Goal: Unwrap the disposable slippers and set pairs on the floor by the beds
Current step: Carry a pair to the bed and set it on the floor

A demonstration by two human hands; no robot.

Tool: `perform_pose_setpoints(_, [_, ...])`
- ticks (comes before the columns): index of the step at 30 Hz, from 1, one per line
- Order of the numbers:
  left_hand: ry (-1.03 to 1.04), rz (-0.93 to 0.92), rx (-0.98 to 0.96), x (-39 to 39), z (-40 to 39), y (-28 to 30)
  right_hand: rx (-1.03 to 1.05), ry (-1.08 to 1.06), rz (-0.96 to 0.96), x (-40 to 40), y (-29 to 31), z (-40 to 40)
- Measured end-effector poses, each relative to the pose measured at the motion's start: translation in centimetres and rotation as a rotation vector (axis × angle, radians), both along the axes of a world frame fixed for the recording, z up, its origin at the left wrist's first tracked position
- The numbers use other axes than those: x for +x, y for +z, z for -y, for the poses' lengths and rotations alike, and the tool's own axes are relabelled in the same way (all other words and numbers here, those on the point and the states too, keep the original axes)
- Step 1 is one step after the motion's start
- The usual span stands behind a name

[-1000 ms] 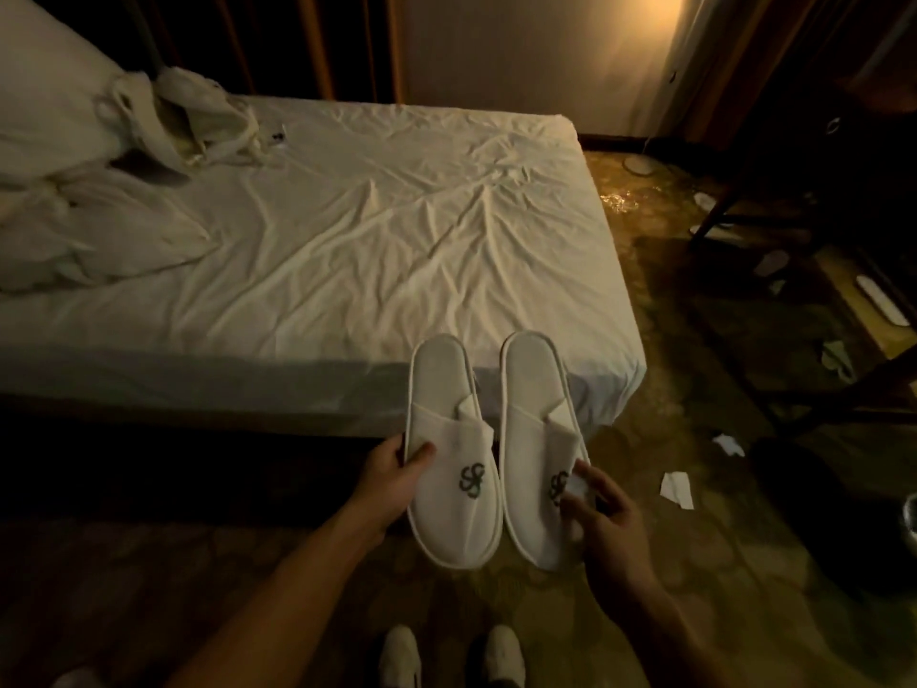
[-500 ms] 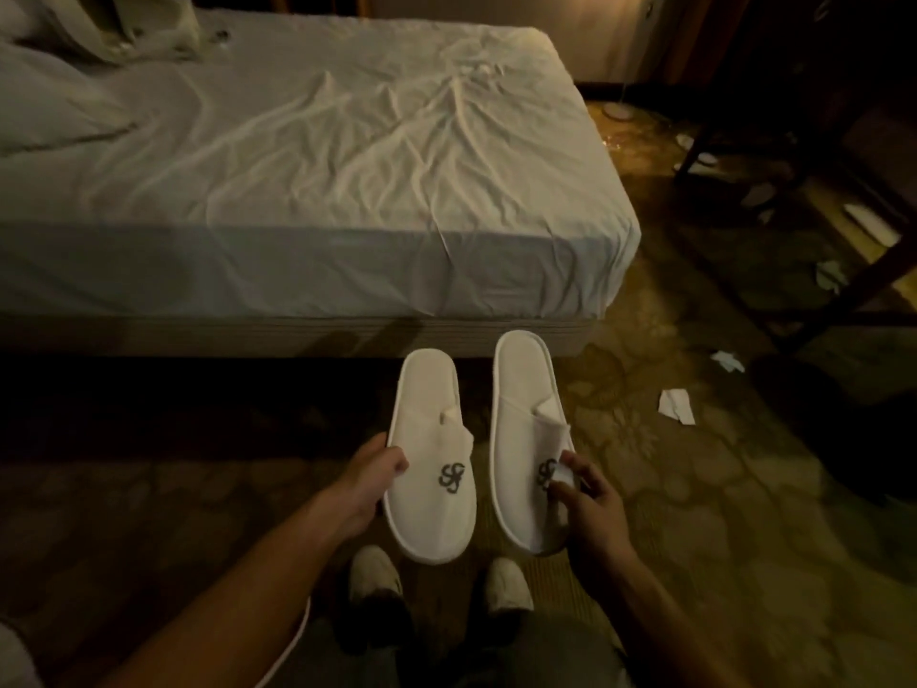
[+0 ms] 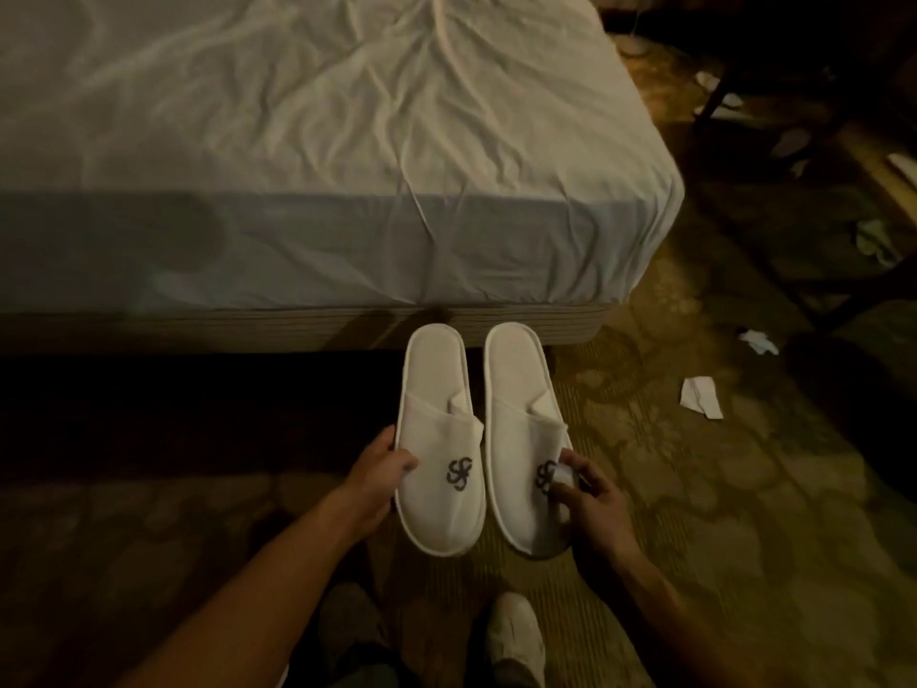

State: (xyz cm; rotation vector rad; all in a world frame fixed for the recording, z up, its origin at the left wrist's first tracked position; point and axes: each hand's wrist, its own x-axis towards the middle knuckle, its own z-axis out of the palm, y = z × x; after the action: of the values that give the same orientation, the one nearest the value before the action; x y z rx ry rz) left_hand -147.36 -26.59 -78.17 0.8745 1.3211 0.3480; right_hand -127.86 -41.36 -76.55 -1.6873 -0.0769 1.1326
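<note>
Each hand pinches one flat white cloth slipper by its toe: left hand (image 3: 379,481) the left slipper (image 3: 439,439), right hand (image 3: 588,499) the right slipper (image 3: 526,429). Long axes run parallel, heels at twelve o'clock toward the white-sheeted bed (image 3: 347,166), above the patterned carpet (image 3: 719,513).

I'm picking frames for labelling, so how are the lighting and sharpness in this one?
Head view: dim, warm light; the white disposable slippers and wrinkled white bed sheet read clearly, a dark shadow swallows the floor left of the left hand, the patterned carpet looks soft, and wide-angle bending curves the bed edge.

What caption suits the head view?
Left hand and right hand hold white slippers beside the bed.
</note>
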Motion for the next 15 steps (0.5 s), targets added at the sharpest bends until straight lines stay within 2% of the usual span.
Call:
perform_pose_setpoints(5, [0.051,-0.020,-0.028,0.2,-0.7,-6.9,-0.074,0.007,-0.051,0.3,-6.7,-1.7])
perform_pose_setpoints(15, [0.043,-0.115,-0.146,3.9,-1.3,-20.4,-0.244,0.153,0.002,4.3,-20.8,-3.1])
